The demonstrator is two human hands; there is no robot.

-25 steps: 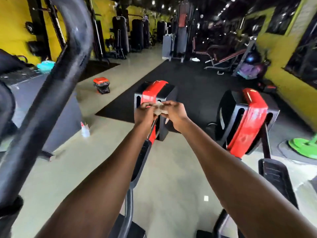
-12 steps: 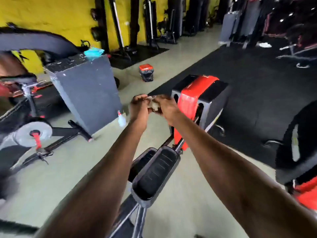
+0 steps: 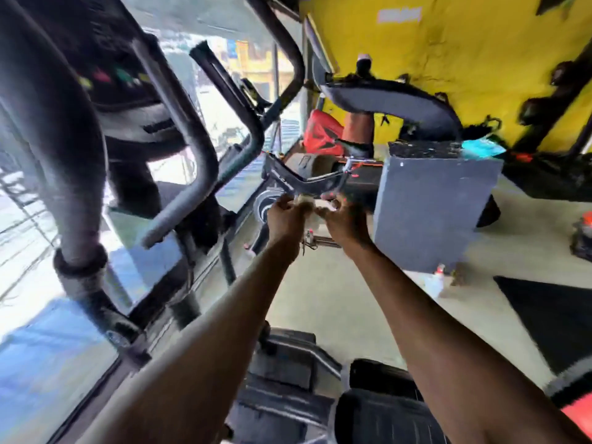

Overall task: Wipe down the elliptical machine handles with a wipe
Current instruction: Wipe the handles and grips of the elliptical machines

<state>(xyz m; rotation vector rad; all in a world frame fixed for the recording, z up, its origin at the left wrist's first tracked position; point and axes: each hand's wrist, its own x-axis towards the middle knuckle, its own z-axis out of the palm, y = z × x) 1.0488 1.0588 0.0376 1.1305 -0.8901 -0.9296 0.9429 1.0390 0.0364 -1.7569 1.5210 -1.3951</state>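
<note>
I'm seeing both hands meeting dead centre, left hand point(image 3: 286, 216) and right hand point(image 3: 344, 219) pinching the wipe point(image 3: 309, 203) between them. Elliptical handle point(image 3: 64, 174) is sitting at 9 o'clock, box point(image 3: 432, 206) at 3, pedals point(image 3: 381, 408) at 6.

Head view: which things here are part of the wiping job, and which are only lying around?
Job:
wipe
left hand
right hand
elliptical handle

Lying about:
grey box
small bottle on the floor
teal cloth on the box
</note>
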